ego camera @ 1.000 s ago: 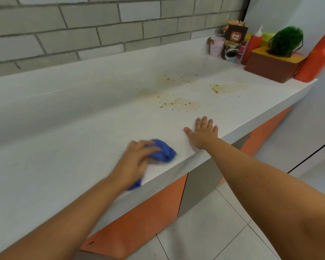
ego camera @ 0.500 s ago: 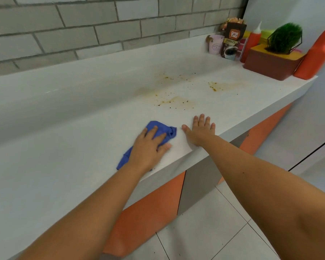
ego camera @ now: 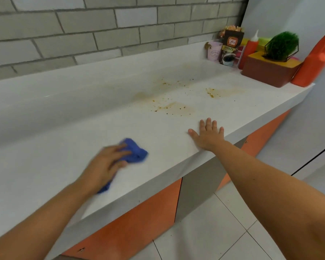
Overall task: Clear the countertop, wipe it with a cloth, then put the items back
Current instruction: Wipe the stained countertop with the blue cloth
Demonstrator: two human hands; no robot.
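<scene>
Two hands are seen on a white countertop, across the middle of which a brown stain is spread. A blue cloth is found on the surface to the near left of the stain, well apart from it and close to the front edge. The cloth is covered in part by the left hand, whose fingers are laid across its top while the thumb is set against its near side. The hand is smeared by blur, so whether the cloth is pinched or only pressed down cannot be told. The right hand is laid flat on the countertop just in front of the stain, palm down, fingers straight and slightly spread, nothing held. A smaller stain with dark specks is seen just right of the first. Beyond the stain to the right, at the far end of the surface, several items are crowded together: a pink cup, a dark coffee packet, a red squeeze bottle, a brown planter with a green plant, and an orange jug. Behind the stain a grey brick wall is seen; below it, orange cabinet doors and a pale tiled floor.
</scene>
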